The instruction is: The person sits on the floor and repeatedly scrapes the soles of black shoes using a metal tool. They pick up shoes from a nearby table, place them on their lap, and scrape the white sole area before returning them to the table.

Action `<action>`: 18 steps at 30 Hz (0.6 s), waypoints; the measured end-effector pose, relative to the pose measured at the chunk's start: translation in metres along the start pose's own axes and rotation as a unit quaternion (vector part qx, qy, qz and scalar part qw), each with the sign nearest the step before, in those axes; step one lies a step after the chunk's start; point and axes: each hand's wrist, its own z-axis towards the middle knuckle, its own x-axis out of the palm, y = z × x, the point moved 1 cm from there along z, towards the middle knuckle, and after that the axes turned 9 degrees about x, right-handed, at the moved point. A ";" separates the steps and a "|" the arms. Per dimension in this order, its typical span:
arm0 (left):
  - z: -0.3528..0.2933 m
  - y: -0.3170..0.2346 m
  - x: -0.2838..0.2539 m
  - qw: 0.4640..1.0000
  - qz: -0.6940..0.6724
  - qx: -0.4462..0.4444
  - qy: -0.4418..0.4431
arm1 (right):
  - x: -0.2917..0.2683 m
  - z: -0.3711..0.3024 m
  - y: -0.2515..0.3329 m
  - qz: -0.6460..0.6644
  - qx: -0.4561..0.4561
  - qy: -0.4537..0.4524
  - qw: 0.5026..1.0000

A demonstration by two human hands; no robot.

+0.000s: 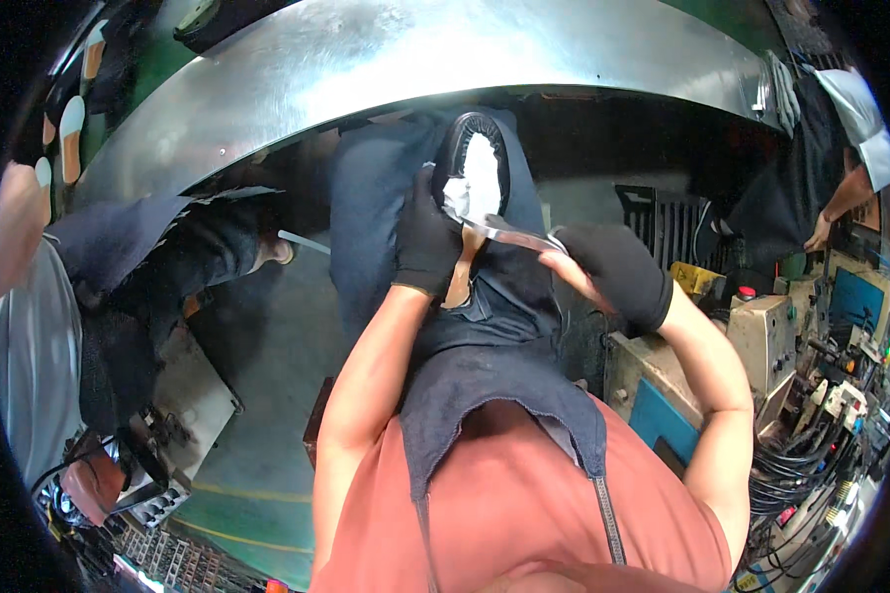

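A black shoe (448,148) lies bottom up on my lap, toe pointing away. Its leather is gathered in pleats around the toe edge, and white material (482,176) covers the front of the underside. Toward me the bottom shows a brown strip (459,285). My left hand (426,237), in a black glove, is closed around the shoe's left side. In my gloved right hand (613,269) is a long, shiny metal hand tool (517,236), whose exact kind I cannot make out. The tool's far end reaches over the shoe's middle, beside my left fingers.
Ahead of my knees curves a metal bench (396,59). To the right stand a control box (761,341) with a red button and a tangle of cables (796,469). Another person's hand (818,235) shows there. At far left, shoe soles (71,138) hang near another person's arm (18,227).
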 end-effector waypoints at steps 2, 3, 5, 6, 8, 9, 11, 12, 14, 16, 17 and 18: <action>0.005 0.005 -0.005 0.996 0.066 0.051 0.018 | -0.012 0.016 0.028 -0.017 -0.071 -0.015 0.997; 0.007 -0.016 -0.007 0.998 0.052 0.032 0.031 | -0.016 0.018 0.043 -0.062 -0.072 -0.019 0.995; 0.006 -0.072 -0.021 0.998 0.026 -0.007 0.051 | -0.013 0.027 0.057 -0.035 -0.175 -0.040 0.983; 0.004 -0.087 -0.028 0.998 0.014 -0.029 0.058 | -0.007 0.034 0.051 -0.028 -0.214 -0.030 0.976; -0.004 -0.009 -0.015 0.988 -0.113 0.048 0.090 | 0.006 0.052 0.010 -0.059 -0.119 -0.001 0.991; 0.000 -0.031 -0.016 0.991 -0.072 0.059 0.093 | 0.004 0.056 -0.001 -0.107 -0.010 0.029 0.994; -0.001 -0.063 -0.028 0.993 -0.028 0.052 0.105 | -0.005 0.041 0.009 -0.135 -0.018 0.034 0.990; -0.002 -0.064 -0.033 0.989 -0.030 0.046 0.134 | -0.011 0.031 0.022 -0.151 -0.026 0.035 0.988; -0.004 -0.062 -0.037 0.978 -0.053 0.025 0.202 | -0.001 0.025 0.035 -0.076 -0.162 -0.045 0.983; -0.008 -0.057 -0.036 0.969 -0.056 0.022 0.240 | 0.008 0.036 0.017 -0.024 -0.149 -0.020 0.988; -0.013 -0.039 -0.033 0.967 -0.039 0.021 0.253 | 0.017 0.046 0.006 -0.016 -0.045 0.011 0.999; -0.017 -0.022 -0.029 0.964 -0.022 0.019 0.265 | 0.013 0.046 0.008 -0.070 -0.013 0.025 0.997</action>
